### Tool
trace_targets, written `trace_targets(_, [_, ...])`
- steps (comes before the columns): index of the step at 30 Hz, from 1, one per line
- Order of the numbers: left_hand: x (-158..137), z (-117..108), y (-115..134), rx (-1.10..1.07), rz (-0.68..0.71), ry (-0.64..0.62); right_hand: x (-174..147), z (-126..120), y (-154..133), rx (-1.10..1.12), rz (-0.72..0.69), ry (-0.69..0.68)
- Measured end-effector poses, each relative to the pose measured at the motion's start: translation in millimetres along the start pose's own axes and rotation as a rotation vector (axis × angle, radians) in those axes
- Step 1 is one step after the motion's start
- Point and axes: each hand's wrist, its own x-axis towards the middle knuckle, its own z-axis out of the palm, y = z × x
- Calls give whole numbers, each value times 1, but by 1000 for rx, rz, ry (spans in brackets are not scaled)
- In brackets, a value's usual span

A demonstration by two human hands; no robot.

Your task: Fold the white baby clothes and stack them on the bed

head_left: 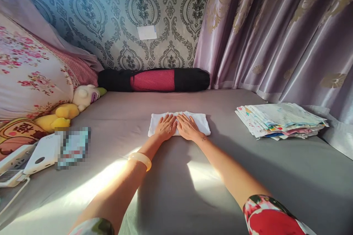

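A white folded cloth [202,123] lies flat on the grey bed sheet [176,176] in front of me. My left hand [166,126] rests palm down on its left half, fingers stretched out. On the right half my right hand [188,126] also lies flat, its fingers extended and close to those of the left. The two hands meet near the cloth's middle and cover part of it. A pale bangle [140,160] circles my left forearm.
To the right sits a stack of folded patterned cloths [282,119]. A black and red rolled bag [153,80] lies along the wall. At left are plush toys [85,96], a white power bank [45,152], a power strip [16,159] and a blurred-out item [73,148]. Curtains [264,33] hang at right.
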Motion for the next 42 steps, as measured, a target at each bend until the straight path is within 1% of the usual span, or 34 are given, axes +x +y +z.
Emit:
trace_targets(4, [0, 4, -1, 7, -10, -11, 0, 8, 2, -5, -1, 24])
trace_targets(8, [1, 2, 1, 3, -19, -28, 1, 8, 2, 1, -6, 38])
trace_targets(10, [1, 0, 1, -7, -18, -31, 1, 5, 2, 17, -3, 19])
trace_targets(12, [0, -3, 1, -16, -9, -28, 1, 0, 2, 35, 0, -30])
trace_targets(15, [-2, -5, -2, 4, -10, 12, -1, -8, 6, 30, 27, -65])
trace_targets(17, [-5, -6, -6, 48, -31, 56, -4, -10, 10, 0, 61, -38])
trace_targets(19, [-7, -6, -12, 82, -49, 68, -7, -10, 13, -18, 84, -21])
trace_targets(23, [-9, -4, -18, 78, -61, 39, -10, -6, 16, -7, 99, -23])
trace_targets(27, [-8, -4, -18, 89, -68, 15, -9, -3, 15, -6, 98, -18])
trace_targets(30, [-8, -8, -16, 73, -79, -11, -8, -4, 15, -11, 102, -22])
trace_targets(33, [-10, -15, -16, 41, -90, -41, -9, -9, 17, 3, 100, -70])
trace_targets(35, [-14, -19, -20, 40, -97, -40, -12, -14, 22, -8, 110, -88])
trace_targets(37, [-19, -22, -27, 57, -114, -15, -17, -16, 30, -60, 147, -58])
trace_targets(39, [-24, -22, -35, 54, -134, -4, -21, -16, 38, -114, 185, -36])
trace_targets(42, [-29, -17, -45, -7, -164, -26, -26, -13, 47, -135, 196, -59])
